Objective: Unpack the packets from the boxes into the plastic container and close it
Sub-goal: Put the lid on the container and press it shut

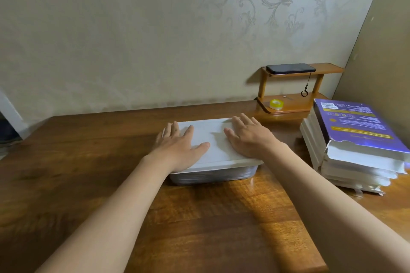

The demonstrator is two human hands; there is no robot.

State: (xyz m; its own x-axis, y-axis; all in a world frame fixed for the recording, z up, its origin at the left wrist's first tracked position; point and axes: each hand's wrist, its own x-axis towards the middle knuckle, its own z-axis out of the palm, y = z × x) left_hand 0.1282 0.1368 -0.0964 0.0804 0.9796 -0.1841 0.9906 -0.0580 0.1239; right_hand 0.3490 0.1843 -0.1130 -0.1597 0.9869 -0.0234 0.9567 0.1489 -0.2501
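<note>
Both hands lie flat, palms down, on the white lid (210,132) of the plastic container (213,177). The left hand (179,146) covers the lid's left end, its fingers straight and slightly spread, the outer ones reaching over the left edge and the thumb angled toward the middle. The right hand (246,137) rests on the right part of the lid, fingers straight and pointing to the far edge. Neither hand curls round anything, and a bare strip of lid shows between them. Both forearms stretch forward from the near edge, bare.

The lid sits level on the container, which stands in the middle of the wooden worktop (199,224). Its translucent wall shows only a dim blur of what is inside.

To the right, apart from the container, stands a stack of boxes (346,162), the top one purple with a torn near end. Beyond them, against the far wall, is a small two-tier wooden shelf (297,107). A dark phone (290,68) lies on its upper tier, and a yellow tape roll (275,104) on the lower.
</note>
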